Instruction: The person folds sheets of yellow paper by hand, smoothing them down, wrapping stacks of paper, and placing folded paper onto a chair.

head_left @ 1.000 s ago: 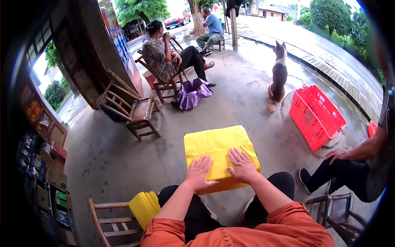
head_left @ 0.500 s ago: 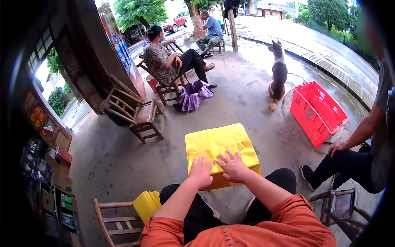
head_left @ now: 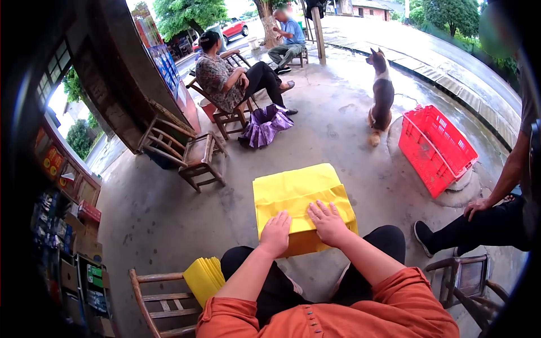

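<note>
In front of my knees is a block-shaped thing covered by yellow cloth [head_left: 293, 183]; what holds it up is hidden. My left hand [head_left: 276, 234] lies flat on the near left part of the cloth, fingers stretched forward. On the near right part rests my right hand [head_left: 328, 224], also flat with its fingers extended. Both palms press the cloth near its front edge, where it folds down, and neither hand grips anything. A folded stack of yellow cloth [head_left: 203, 280] sits on a wooden chair [head_left: 164, 298] to my left.
A red plastic crate [head_left: 434, 149] stands to the right, with a dog [head_left: 383, 98] sitting beyond it. Two seated people are ahead, near a purple umbrella [head_left: 267, 125]. Another person's hand [head_left: 478, 208] rests on a knee at right. Wooden chairs [head_left: 200, 158] flank me.
My hands have moved apart on the yellow cloth, the right one shifting rightward and the left slightly left. The person at right has shifted a little.
</note>
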The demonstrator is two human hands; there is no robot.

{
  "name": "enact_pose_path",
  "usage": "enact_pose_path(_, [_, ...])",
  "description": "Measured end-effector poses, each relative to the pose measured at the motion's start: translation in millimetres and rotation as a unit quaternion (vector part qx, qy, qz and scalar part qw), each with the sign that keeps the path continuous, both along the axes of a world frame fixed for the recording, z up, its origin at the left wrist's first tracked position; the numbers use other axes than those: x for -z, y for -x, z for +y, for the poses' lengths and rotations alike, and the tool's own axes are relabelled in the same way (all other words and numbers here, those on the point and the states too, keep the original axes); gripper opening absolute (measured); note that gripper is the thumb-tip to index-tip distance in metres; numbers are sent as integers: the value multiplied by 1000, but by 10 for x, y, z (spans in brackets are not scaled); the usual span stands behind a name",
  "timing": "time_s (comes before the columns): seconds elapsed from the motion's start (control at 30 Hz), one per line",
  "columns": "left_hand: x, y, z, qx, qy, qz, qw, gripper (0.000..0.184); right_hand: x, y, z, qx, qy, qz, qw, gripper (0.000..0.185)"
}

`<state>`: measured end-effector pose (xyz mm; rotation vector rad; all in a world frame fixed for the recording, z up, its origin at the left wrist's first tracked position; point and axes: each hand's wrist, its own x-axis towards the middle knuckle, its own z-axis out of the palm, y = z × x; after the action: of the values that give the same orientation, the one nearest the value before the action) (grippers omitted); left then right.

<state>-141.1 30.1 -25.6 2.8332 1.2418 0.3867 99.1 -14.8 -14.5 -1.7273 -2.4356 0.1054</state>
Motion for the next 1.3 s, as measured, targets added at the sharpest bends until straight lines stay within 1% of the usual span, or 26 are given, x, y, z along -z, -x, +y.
enact_pose_path(0.07, [38,172,7,1,-1,-24,1000,53,18,-142,-71,3,-2,-3,1000,66])
enact_pose_path(0.17, [72,360,18,14,-21,-48,999,52,88,-386,-163,29,-62,18,998,65])
enact_pose_path(0.2, [54,390,26,27,-8,-61,998,53,99,-463,-186,23,-64,14,998,65])
enact_pose_path(0.27, [0,481,84,35,-2,-79,996,54,100,-600,-215,35,-76,61,995,63])
enact_pose_path(0.33, [-24,616,174,64,54,-125,989,53,75,-690,-230,21,-100,64,993,60])
enact_pose_path(0.37, [12,669,224,58,48,-128,989,53,46,-712,-231,12,-107,64,992,59])
enact_pose_path(0.4, [54,715,270,44,71,-174,981,52,18,-707,-219,3,-112,65,992,58])
enact_pose_path(0.43, [101,763,296,30,93,-220,971,51,-23,-705,-219,-2,-144,61,988,52])
enact_pose_path(0.47, [57,767,281,23,86,-225,970,51,-55,-722,-205,-12,-148,58,987,52])
enact_pose_path(0.53, [-73,759,226,-6,126,-248,960,35,-47,-783,-231,-41,-146,82,985,45])
enact_pose_path(0.57, [-73,784,202,-8,125,-249,960,35,-110,-779,-277,-56,-165,84,981,38])
enact_pose_path(0.67, [-10,828,138,11,125,-238,963,36,-157,-894,-394,-85,-153,70,982,37])
enact_pose_path(0.73, [21,869,115,11,155,-280,947,37,-127,-948,-369,-85,-146,73,983,38])
enact_pose_path(0.77, [22,872,118,11,156,-279,948,37,-153,-952,-337,-61,-135,112,983,39])
enact_pose_path(0.83, [8,867,135,41,170,-312,934,35,-126,-968,-273,-11,-101,207,973,42])
enact_pose_path(0.87, [-64,858,111,42,170,-309,935,35,-83,-991,-214,-9,-101,210,972,42])
enact_pose_path(0.93, [-212,870,35,19,215,-278,936,34,-1,-1033,-115,-16,-98,218,971,41])
enact_pose_path(0.97, [-215,872,34,19,217,-273,937,34,13,-1043,-95,-19,-72,239,968,37])
enact_pose_path(1.03, [-200,840,51,35,103,-247,963,37,60,-1060,-75,-17,-68,252,965,36])
enact_pose_path(1.07, [-164,822,83,34,103,-245,963,37,76,-1057,-68,-15,-64,259,964,34])
enact_pose_path(1.13, [-45,791,194,32,76,-289,954,34,74,-1038,-80,-12,-68,270,960,33])
enact_pose_path(1.3, [72,802,346,41,40,-274,960,36,55,-979,-97,14,-87,295,952,32])
